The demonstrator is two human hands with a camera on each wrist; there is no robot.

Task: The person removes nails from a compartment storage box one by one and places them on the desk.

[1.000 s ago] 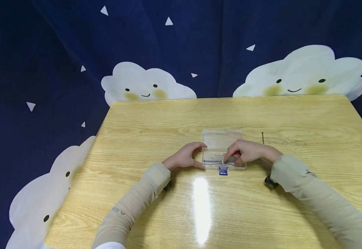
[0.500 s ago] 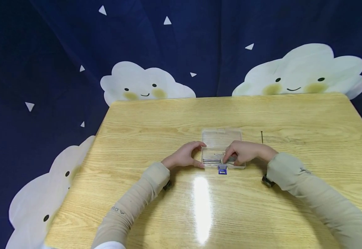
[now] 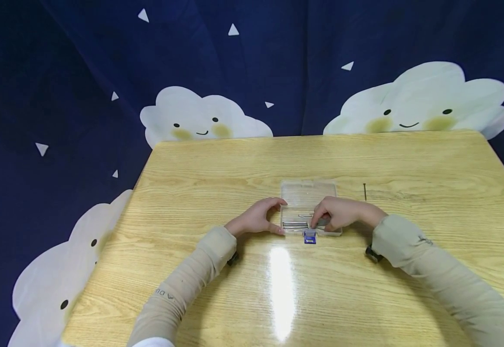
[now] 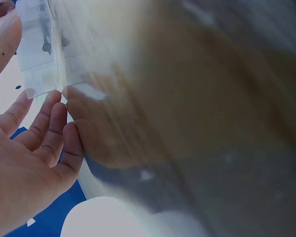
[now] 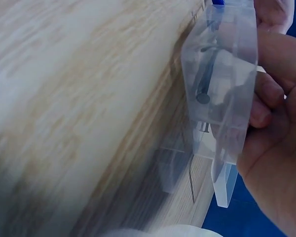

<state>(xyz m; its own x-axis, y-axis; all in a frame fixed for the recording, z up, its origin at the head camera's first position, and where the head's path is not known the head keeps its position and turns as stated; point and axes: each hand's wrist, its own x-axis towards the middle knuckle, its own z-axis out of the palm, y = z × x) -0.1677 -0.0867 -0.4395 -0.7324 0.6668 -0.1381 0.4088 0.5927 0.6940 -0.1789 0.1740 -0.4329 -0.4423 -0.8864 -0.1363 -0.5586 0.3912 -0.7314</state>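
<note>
An open clear plastic box [image 3: 293, 211] lies on the table, its lid [image 3: 308, 192] folded back on the far side and a blue latch [image 3: 310, 237] at its front. Several nails [image 3: 294, 224] lie lengthwise inside; the right wrist view shows a nail's head [image 5: 203, 98] through the wall. My left hand [image 3: 259, 216] holds the box's left end between thumb and fingers. Over the right half, my right hand [image 3: 339, 212] reaches in with bent fingers [image 5: 269, 91], fingertips down among the nails. I cannot tell whether they pinch one. A single nail [image 3: 364, 192] lies outside, beyond the right wrist.
The wooden table [image 3: 208, 173] carries a bright glare streak in front of the box. A dark blue curtain [image 3: 234, 62] with white clouds hangs behind and along the left side. A dark wrist device [image 3: 373, 254] sits under the right cuff.
My right wrist and sleeve have shifted slightly left, its fingers still inside the box. The left hand keeps its place on the box's end.
</note>
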